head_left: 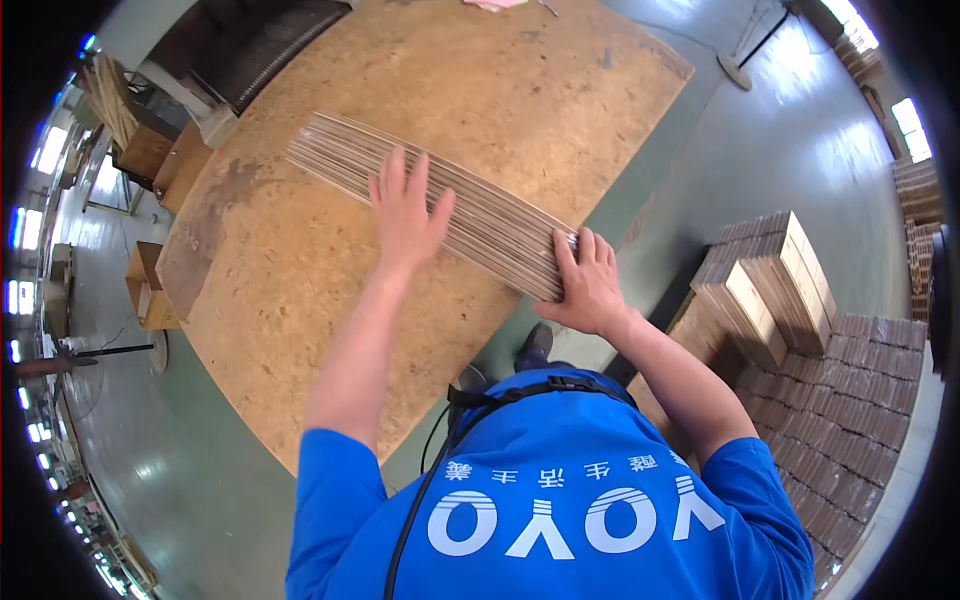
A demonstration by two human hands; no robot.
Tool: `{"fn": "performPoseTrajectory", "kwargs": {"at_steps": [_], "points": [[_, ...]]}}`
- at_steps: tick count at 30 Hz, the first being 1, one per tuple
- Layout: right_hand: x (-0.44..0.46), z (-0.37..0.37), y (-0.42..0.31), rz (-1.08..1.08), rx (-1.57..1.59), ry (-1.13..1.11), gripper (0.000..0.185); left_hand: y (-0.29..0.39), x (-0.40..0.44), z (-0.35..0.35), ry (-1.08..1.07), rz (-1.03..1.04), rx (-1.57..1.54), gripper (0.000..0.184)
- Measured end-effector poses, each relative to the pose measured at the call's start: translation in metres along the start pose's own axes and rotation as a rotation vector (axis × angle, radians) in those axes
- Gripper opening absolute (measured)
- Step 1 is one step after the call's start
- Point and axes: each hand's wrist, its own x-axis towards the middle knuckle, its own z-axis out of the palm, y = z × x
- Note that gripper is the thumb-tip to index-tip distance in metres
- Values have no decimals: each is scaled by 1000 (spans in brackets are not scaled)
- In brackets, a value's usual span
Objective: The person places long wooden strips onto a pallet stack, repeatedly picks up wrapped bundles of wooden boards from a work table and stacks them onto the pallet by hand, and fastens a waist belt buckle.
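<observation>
A long bundle of thin brown cardboard-like strips (490, 225), packed side by side with a shine like plastic film, lies slantwise across the wooden tabletop (290, 310). My left hand (408, 215) is over the near side of its middle, fingers stretched and spread; whether it presses on the strips I cannot tell. At the bundle's right end, by the table's edge, my right hand (590, 282) has its fingers bent around the end and the thumb along the near side.
Many similar bundles (840, 400) are stacked at the right, with taller cardboard packs (770, 290) beside them. A dark machine-like unit (240, 50) adjoins the table at the upper left. Open boxes (150, 285) and a fan stand (158, 352) are on the left floor.
</observation>
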Motion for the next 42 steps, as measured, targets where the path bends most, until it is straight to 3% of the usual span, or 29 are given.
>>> {"fn": "performPoseTrajectory", "kwargs": {"at_steps": [3,8,11,13,15,18,21,24,27,30,33,37,39,42], "points": [[7,-15,3,11,16,-106,106,-16,7,40,-161,7,104,66],[60,-23,-13,-39,173,-198,109,-21,9,47,-131,24,97,68],[69,6,-26,-27,-103,-152,110,-22,11,48,-113,28,70,67],[68,9,-26,-22,-87,-130,110,-23,11,49,-103,37,26,66],[71,9,-29,15,-82,-166,110,-24,10,48,-80,29,-22,64],[72,3,-33,20,-61,-180,110,-22,-10,41,146,-70,-236,65],[73,-2,-41,84,-30,-217,106,-28,-67,32,334,-639,-597,64],[69,-22,-49,93,35,-249,101,-61,-120,53,180,-1198,-1723,77],[58,-61,-65,117,66,-273,100,-59,-119,79,-104,-1076,-2350,81],[47,-112,-85,125,17,-303,102,-23,-72,75,158,-1071,-2517,86],[33,-133,-94,108,-94,-281,104,1,-52,91,486,-756,-2626,79],[14,-144,-67,184,158,-273,110,8,-37,57,378,-883,-2493,68],[-7,-127,-44,116,264,-204,117,8,-21,34,348,-923,-2359,63],[-6,-103,-23,118,470,-157,128,8,-3,-4,264,-761,-2366,61]]}}
